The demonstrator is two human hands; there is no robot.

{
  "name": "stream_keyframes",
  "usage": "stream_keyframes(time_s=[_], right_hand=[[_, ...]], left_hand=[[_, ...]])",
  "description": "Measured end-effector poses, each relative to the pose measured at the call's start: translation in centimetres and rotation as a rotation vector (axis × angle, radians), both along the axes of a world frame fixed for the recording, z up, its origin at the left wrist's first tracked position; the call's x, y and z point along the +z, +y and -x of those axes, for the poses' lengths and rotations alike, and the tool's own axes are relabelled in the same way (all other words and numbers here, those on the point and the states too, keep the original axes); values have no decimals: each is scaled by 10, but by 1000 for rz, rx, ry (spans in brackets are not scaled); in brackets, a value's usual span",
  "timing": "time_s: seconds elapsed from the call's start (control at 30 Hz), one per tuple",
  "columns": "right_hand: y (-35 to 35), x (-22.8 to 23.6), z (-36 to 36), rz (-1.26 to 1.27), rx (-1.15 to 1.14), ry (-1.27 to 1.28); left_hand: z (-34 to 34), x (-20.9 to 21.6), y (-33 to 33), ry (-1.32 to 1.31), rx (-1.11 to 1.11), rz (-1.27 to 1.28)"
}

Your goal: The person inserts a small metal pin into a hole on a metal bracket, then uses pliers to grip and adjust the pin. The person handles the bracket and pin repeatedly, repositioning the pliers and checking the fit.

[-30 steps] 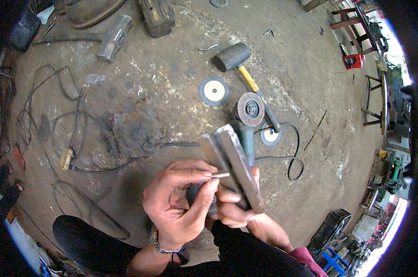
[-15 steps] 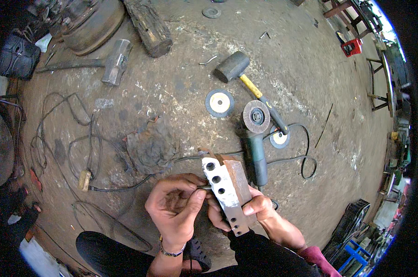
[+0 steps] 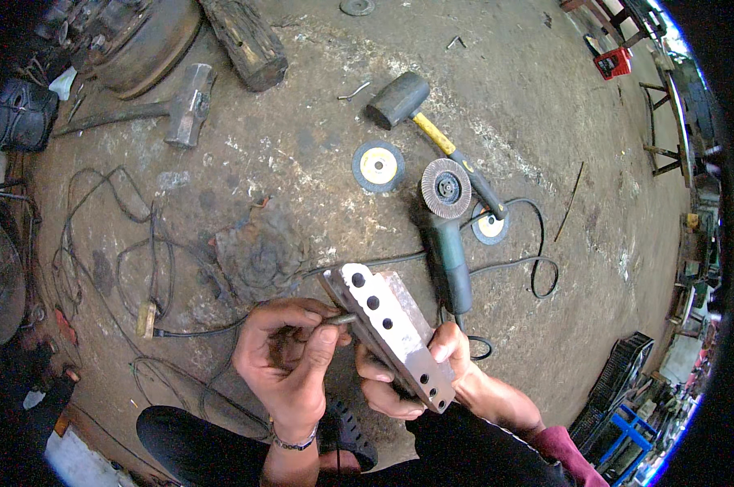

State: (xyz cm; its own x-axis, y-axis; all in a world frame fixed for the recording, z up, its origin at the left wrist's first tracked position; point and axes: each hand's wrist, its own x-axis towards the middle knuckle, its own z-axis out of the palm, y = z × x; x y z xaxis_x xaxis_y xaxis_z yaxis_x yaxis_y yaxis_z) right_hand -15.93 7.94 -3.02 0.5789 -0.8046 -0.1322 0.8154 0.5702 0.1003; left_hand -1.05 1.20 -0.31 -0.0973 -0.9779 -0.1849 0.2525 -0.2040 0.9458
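Note:
My right hand (image 3: pixel 474 375) grips a thick metal block (image 3: pixel 405 339), thumb on one side and fingers underneath. Its bright ground face is turned up to me, with a row of round holes, larger at the far end and smaller near my fingers. A brown, rougher part (image 3: pixel 401 294) shows along its right side. Between thumb and forefinger, my left hand (image 3: pixel 286 377) pinches a short, thin metal pin (image 3: pixel 340 320). The pin's tip is at the block's left edge; I cannot tell whether it touches.
An angle grinder (image 3: pixel 448 252) with a flap disc lies beyond the block, its cord trailing right. Around it lie a rubber mallet (image 3: pixel 399 99) and grinding discs (image 3: pixel 378 166). Farther left are a sledgehammer (image 3: pixel 190 114), a wooden log (image 3: pixel 249 49), a dark rag (image 3: pixel 261 252) and tangled cables (image 3: pixel 154 268).
The block has turned in my right hand, so its holed face shows more broadly and its dark left edge appears. My left hand has shifted slightly left with the pin, which now shows more.

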Motion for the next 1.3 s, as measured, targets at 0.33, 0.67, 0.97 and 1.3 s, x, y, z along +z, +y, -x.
stream_keyframes(time_s=[0.33,0.67,0.97,1.3], right_hand=[[3,-7,3,-8,18,-119],[4,-9,5,-38,30,-232],[3,-8,5,-19,30,-159],[2,1,3,-17,-20,28]], left_hand=[[0,2,2,-64,-49,70],[2,6,5,-96,-65,82],[1,4,0,-112,-41,124],[1,14,-3,-103,-14,132]])
